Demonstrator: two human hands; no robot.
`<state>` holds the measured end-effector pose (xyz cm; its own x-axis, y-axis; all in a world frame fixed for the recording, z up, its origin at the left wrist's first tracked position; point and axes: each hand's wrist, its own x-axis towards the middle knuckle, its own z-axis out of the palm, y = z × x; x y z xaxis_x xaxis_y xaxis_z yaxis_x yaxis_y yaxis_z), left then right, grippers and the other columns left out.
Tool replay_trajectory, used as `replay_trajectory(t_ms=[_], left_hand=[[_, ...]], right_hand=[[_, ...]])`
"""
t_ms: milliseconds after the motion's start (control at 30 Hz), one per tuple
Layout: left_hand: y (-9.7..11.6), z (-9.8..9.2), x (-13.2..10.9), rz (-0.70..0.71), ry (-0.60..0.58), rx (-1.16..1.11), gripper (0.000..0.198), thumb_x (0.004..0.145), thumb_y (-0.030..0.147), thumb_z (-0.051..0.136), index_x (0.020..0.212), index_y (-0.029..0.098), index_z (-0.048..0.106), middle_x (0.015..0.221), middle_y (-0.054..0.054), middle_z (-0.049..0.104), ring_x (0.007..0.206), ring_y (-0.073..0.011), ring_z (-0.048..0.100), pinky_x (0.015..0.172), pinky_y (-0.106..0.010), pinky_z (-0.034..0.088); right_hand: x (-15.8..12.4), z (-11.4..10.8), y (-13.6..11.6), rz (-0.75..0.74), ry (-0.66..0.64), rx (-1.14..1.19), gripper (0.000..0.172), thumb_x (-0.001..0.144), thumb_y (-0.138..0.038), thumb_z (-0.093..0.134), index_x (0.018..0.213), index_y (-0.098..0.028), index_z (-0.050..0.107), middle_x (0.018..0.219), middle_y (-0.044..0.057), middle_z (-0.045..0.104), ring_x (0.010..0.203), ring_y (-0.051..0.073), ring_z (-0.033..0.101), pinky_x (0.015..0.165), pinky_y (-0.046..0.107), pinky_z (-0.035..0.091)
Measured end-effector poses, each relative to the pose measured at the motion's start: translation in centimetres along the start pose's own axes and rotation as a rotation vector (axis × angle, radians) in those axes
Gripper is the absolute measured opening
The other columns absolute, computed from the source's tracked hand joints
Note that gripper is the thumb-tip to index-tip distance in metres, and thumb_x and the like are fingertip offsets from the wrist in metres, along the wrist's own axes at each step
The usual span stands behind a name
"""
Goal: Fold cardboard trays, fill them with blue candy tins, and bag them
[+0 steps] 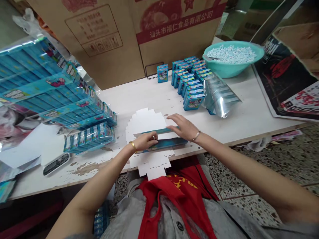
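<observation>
A flat die-cut carton blank [147,121], white inside with a blue printed outside, lies at the near edge of the white table [249,116]. My left hand [146,141] is closed on the blank's folded-up blue panel, fingers curled over its edge. My right hand [181,126] rests palm down on the blank's right part, fingers stretched out flat and pressing a flap. Both wrists wear bracelets.
Several small blue boxes [190,83] stand in rows at the back, beside a crinkled clear wrapper [219,94] and a teal bowl of white pellets [231,58]. Wrapped blue display packs [50,96] pile up at left. Large cardboard cartons [124,36] stand behind. A dark flat device [56,163] lies near the front edge.
</observation>
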<state>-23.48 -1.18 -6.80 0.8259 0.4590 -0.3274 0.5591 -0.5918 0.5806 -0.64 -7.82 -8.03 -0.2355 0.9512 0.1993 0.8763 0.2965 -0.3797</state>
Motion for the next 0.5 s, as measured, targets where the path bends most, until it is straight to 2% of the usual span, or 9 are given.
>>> replay_trajectory(t_ms=[67, 133, 233, 267, 333, 433, 500], left_hand=[[-0.7, -0.1, 0.9, -0.022, 0.001, -0.017, 0.012, 0.089, 0.029, 0.048, 0.092, 0.019, 0.054, 0.075, 0.002, 0.059, 0.066, -0.0119, 0.051, 0.064, -0.024, 0.04], [-1.0, 0.3, 0.9, 0.022, 0.039, 0.077, 0.017, 0.09, 0.032, 0.047, 0.09, 0.018, 0.057, 0.085, -0.002, 0.061, 0.076, -0.0141, 0.054, 0.07, -0.027, 0.042], [-0.6, 1.7, -0.4, 0.138, 0.146, 0.363, 0.034, 0.087, 0.049, 0.051, 0.098, 0.019, 0.061, 0.108, -0.01, 0.058, 0.098, -0.0233, 0.051, 0.083, -0.036, 0.04], [-0.4, 2.3, -1.0, 0.15, 0.177, 0.45, 0.039, 0.085, 0.052, 0.052, 0.103, 0.019, 0.061, 0.112, -0.011, 0.056, 0.101, -0.0258, 0.049, 0.085, -0.039, 0.038], [0.2, 3.5, -1.9, 0.121, 0.191, 0.552, 0.036, 0.088, 0.046, 0.049, 0.11, 0.019, 0.059, 0.109, -0.012, 0.056, 0.1, -0.0263, 0.048, 0.083, -0.04, 0.038], [1.0, 4.9, -2.4, 0.022, 0.148, 0.55, 0.021, 0.092, 0.029, 0.044, 0.101, 0.018, 0.06, 0.097, -0.01, 0.06, 0.091, -0.023, 0.052, 0.08, -0.037, 0.04], [1.3, 5.3, -2.2, -0.051, 0.147, 0.499, 0.016, 0.089, 0.024, 0.047, 0.096, 0.018, 0.061, 0.094, -0.009, 0.061, 0.089, -0.0224, 0.055, 0.078, -0.035, 0.041]], right_hand=[[-2.3, 0.5, -1.2, -0.098, 0.103, -0.018, 0.039, 0.093, -0.035, 0.045, 0.125, -0.015, 0.051, 0.121, 0.015, 0.058, 0.115, 0.026, 0.049, 0.094, 0.043, 0.04], [-4.7, 1.9, -1.9, -0.162, 0.075, -0.1, 0.037, 0.091, -0.032, 0.049, 0.123, -0.013, 0.054, 0.121, 0.016, 0.059, 0.116, 0.029, 0.048, 0.096, 0.046, 0.039], [-6.8, 4.6, -2.1, -0.135, 0.065, -0.205, 0.032, 0.092, -0.02, 0.045, 0.121, -0.011, 0.056, 0.121, 0.016, 0.059, 0.115, 0.027, 0.048, 0.097, 0.044, 0.039], [-7.0, 5.2, -2.1, -0.115, 0.065, -0.224, 0.031, 0.092, -0.017, 0.043, 0.12, -0.011, 0.057, 0.121, 0.016, 0.059, 0.115, 0.027, 0.048, 0.097, 0.044, 0.039], [-7.0, 5.7, -2.2, -0.078, 0.04, -0.249, 0.03, 0.092, -0.014, 0.04, 0.115, -0.012, 0.06, 0.116, 0.015, 0.06, 0.112, 0.026, 0.048, 0.094, 0.042, 0.04], [-6.3, 5.1, -2.6, -0.025, -0.077, -0.28, 0.027, 0.091, -0.01, 0.038, 0.099, -0.013, 0.064, 0.099, 0.015, 0.061, 0.096, 0.026, 0.051, 0.082, 0.038, 0.043], [-5.8, 4.5, -3.0, 0.001, -0.17, -0.304, 0.026, 0.089, -0.008, 0.038, 0.091, -0.012, 0.064, 0.092, 0.015, 0.059, 0.089, 0.025, 0.05, 0.077, 0.036, 0.042]])
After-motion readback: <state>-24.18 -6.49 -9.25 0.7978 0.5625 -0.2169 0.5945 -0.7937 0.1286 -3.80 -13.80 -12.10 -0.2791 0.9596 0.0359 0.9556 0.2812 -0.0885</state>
